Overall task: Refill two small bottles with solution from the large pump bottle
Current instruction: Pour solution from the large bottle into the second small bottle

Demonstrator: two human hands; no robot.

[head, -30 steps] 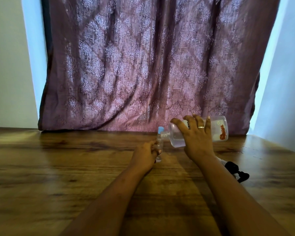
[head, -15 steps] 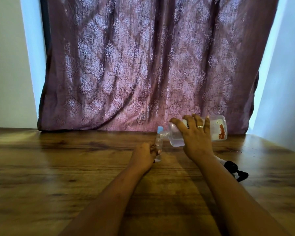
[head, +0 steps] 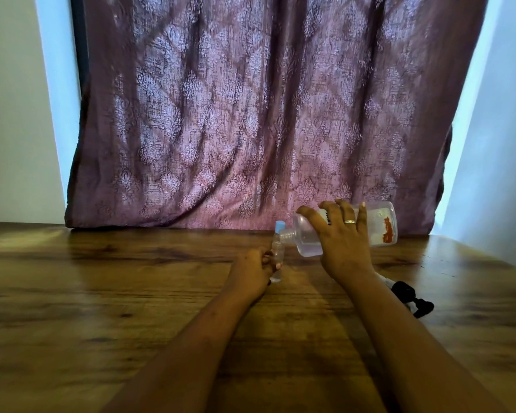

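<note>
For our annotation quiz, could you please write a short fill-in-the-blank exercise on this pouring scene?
The right hand, gripping the tilted large bottle, wears a ____.
The black pump head lies on the ____.
The cap behind the small bottle, which the left hand holds, is ____.
Missing: ring; table; blue.

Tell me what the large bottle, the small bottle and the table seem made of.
Large bottle: clear glossy plastic, probably; liquid shows through. Small bottle: clear, likely plastic; hard to confirm. Table: wood or wood-look laminate, semi-gloss; grain and reflections show.
</note>
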